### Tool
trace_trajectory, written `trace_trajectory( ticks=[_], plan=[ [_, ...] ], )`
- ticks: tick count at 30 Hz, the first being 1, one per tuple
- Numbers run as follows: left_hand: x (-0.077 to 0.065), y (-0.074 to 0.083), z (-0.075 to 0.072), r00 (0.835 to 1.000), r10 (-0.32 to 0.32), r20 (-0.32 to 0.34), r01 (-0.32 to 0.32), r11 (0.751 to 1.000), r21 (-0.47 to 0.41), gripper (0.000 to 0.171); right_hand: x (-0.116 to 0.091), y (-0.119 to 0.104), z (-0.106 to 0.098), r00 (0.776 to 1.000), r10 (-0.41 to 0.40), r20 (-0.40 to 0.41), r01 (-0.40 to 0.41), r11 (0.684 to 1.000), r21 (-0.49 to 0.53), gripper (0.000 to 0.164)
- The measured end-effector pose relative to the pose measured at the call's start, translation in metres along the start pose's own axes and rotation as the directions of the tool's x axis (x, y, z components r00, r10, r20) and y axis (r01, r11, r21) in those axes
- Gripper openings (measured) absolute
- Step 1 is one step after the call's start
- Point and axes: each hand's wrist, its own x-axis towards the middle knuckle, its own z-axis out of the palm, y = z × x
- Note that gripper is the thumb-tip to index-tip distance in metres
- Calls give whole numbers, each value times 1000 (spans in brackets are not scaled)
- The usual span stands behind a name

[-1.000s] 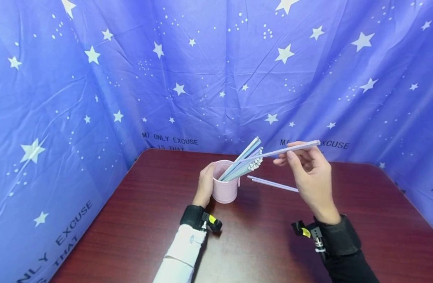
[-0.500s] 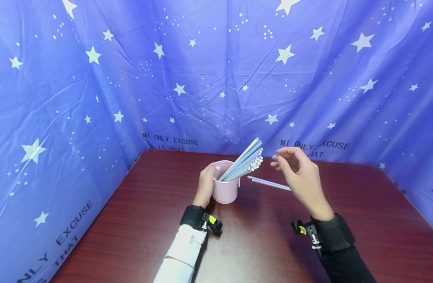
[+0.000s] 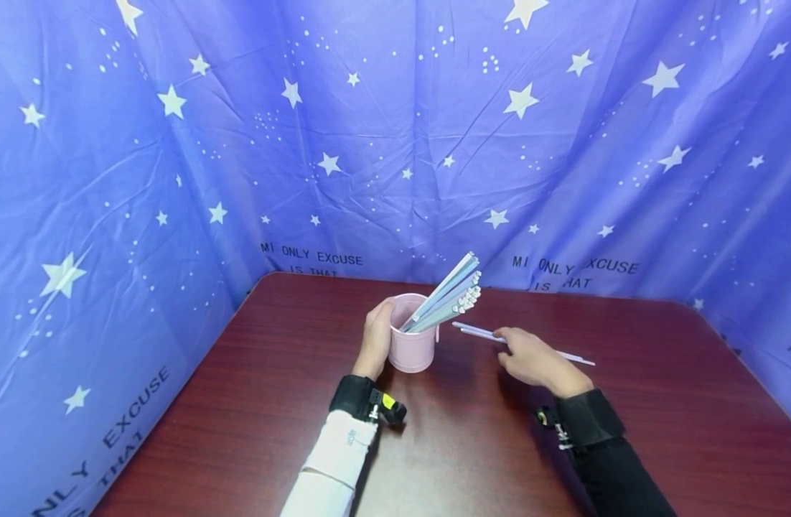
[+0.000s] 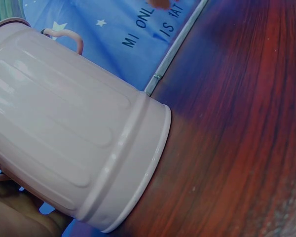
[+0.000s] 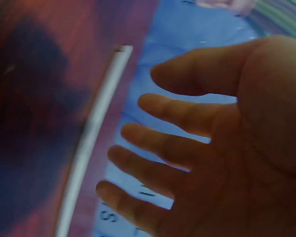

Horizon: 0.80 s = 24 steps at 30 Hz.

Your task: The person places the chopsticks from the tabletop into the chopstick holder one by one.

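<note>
A pink metal bucket (image 3: 411, 350) stands on the table, with my left hand (image 3: 373, 339) holding its left side. In the left wrist view the ribbed bucket (image 4: 64, 113) fills much of the picture, and part of the left hand (image 4: 19, 215) shows at the lower corner. Several slim pastel sticks (image 3: 443, 294) lean out of the bucket to the right, their ends white. Two lilac sticks (image 3: 476, 330) lie on the table to its right. Over them is my right hand (image 3: 531, 357), partly covering their middle. The right wrist view shows its fingers spread, apart from one stick (image 5: 93, 123).
The dark red wooden table (image 3: 447, 445) extends around both hands. Behind and to the left hangs a blue curtain (image 3: 395, 129) with white stars and lettering. A small handle (image 4: 66, 37) sticks out from the bucket's side.
My right hand has let go of a lilac stick, now in the bucket, and moved down to the two sticks on the table. The left hand has stayed on the bucket.
</note>
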Motion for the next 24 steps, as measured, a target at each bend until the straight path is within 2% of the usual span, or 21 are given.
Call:
trace_trajectory(
  ticks=[1, 2, 3, 5, 8, 9, 10, 12, 14, 17, 20, 21, 22, 23, 24],
  plan=[
    [-2, 2, -1, 1000, 11, 1, -11, 1000, 1, 45, 0, 3, 3, 1000, 6, 30, -6, 1000, -4, 48],
    [3, -9, -2, 1000, 28, -1, -28, 1000, 3, 44, -1, 5, 5, 998, 23, 60, -23, 1000, -2, 51],
    [6, -14, -1, 1000, 7, -3, -7, 1000, 10, 43, -1, 6, 6, 995, 44, 90, -44, 999, -1, 54],
    [20, -43, -3, 1000, 5, -4, -5, 1000, 9, 40, -4, -2, 2, 986, 84, 145, -85, 996, 3, 60],
    [43, -89, -6, 1000, -4, 10, 4, 1000, -15, 35, -7, -9, 0, 981, 103, 165, -99, 995, -31, 62],
    [45, -92, -6, 1000, -20, 13, 20, 1000, -23, 34, -7, -12, -2, 980, 103, 168, -97, 994, -45, 61],
    [48, -97, -6, 1000, -5, 14, 5, 1000, -23, 34, -7, -14, -3, 980, 102, 169, -94, 994, -54, 60],
    [43, -87, -7, 1000, 17, 20, -16, 1000, -21, 37, -7, -15, -3, 979, 104, 175, -94, 994, -63, 59],
    [32, -66, -5, 999, 32, 7, -32, 999, 2, 41, -4, -11, 0, 977, 101, 188, -87, 993, -80, 57],
    [15, -32, -3, 1000, 19, 7, -19, 1000, 14, 45, 5, 20, 22, 988, 87, 130, -70, 988, -134, 53],
    [12, -27, -3, 1000, 18, -1, -18, 1000, 25, 44, 16, 56, 48, 995, 58, 87, -41, 982, -185, 50],
    [15, -32, -3, 1000, 8, -2, -8, 999, 35, 42, 17, 59, 51, 995, 62, 84, -45, 980, -194, 50],
    [14, -28, -3, 1000, 0, -3, 1, 999, 37, 41, 16, 59, 51, 994, 67, 81, -49, 979, -200, 49],
    [13, -24, -2, 1000, -16, -4, 16, 999, 36, 41, 14, 47, 44, 990, 86, 109, -64, 979, -195, 49],
    [18, -34, -3, 1000, -13, -5, 13, 999, 37, 40, 9, 31, 33, 986, 104, 134, -77, 978, -195, 49]
  ],
)
